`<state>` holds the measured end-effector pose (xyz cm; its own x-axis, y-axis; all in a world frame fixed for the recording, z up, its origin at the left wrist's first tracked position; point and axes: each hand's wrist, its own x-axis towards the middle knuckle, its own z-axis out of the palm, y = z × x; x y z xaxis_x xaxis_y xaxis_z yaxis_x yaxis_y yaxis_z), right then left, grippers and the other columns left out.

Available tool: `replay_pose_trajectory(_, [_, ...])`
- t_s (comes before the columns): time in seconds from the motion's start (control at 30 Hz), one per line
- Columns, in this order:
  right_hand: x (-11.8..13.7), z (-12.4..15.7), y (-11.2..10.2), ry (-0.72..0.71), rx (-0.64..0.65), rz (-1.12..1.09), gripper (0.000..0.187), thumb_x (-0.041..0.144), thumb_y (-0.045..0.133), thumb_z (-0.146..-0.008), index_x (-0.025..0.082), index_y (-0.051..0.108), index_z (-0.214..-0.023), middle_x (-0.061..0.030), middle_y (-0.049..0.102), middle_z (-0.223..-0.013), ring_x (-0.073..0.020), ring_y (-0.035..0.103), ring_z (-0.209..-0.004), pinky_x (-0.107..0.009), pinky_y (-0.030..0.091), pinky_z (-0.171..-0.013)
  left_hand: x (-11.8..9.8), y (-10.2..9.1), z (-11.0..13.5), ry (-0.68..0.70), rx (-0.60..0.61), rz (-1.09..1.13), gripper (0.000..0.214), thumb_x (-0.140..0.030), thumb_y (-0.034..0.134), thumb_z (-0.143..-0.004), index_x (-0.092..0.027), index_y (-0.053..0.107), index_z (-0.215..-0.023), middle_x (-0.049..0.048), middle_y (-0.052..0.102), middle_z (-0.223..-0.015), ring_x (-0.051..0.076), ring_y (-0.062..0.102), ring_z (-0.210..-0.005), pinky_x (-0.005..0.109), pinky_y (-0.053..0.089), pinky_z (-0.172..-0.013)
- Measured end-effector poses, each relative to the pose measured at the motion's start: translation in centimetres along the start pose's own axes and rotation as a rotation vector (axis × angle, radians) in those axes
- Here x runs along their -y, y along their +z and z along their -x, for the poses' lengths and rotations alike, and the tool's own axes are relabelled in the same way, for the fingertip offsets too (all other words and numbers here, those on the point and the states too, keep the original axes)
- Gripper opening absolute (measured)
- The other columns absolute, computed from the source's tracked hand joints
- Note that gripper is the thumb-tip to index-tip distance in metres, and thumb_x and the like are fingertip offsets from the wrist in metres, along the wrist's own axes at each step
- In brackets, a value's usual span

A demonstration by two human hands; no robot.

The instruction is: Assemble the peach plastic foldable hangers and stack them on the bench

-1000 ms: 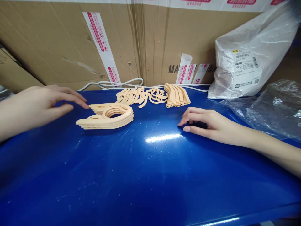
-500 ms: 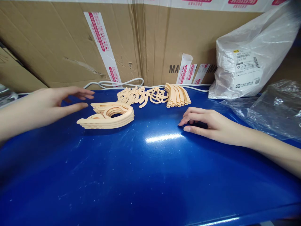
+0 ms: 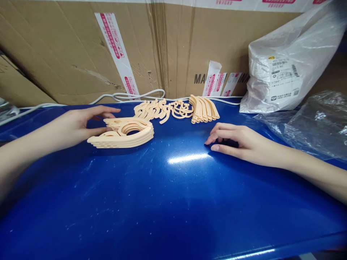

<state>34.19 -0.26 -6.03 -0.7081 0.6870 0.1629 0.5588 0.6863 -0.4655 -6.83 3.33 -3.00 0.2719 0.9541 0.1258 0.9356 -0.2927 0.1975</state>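
At the left of the blue table lies a neat stack of cream plastic folded hanger bodies. My left hand is at the stack's far left side, its fingers stretched out and apart. The thumb tip goes behind the stack's edge, and whether it touches is hard to tell. My right hand hovers low over or rests on the table at right, loosely curled with thumb and fingers apart, holding nothing. Behind lie loose cream hook pieces and, to their right, a row of curved cream arm pieces.
A large cardboard box stands along the back edge of the blue table. A white cable runs along its foot. At the right are a labelled white plastic bag and crumpled clear plastic wrap.
My left hand has moved right and slightly down, bringing its fingers to the stack's left end. My right hand and the cream pieces have stayed put.
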Motion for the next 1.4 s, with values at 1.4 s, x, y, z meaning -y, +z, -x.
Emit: replay_pose_trajectory(1.4, [0.08,-0.05,0.11,0.006,-0.001,-0.008,0.023,0.039,0.054,-0.095,0.022,0.066,-0.105,-0.005,0.062,-0.106,-0.0171,0.061,-0.096,-0.031,0.047,-0.085,0.1,-0.77,0.06,-0.103,0.063,-0.014,0.08,-0.068,0.043,-0.064,-0.017,0.057,-0.124,0.0037,0.072,-0.095,0.022,0.063,-0.084,0.033,0.045,-0.084])
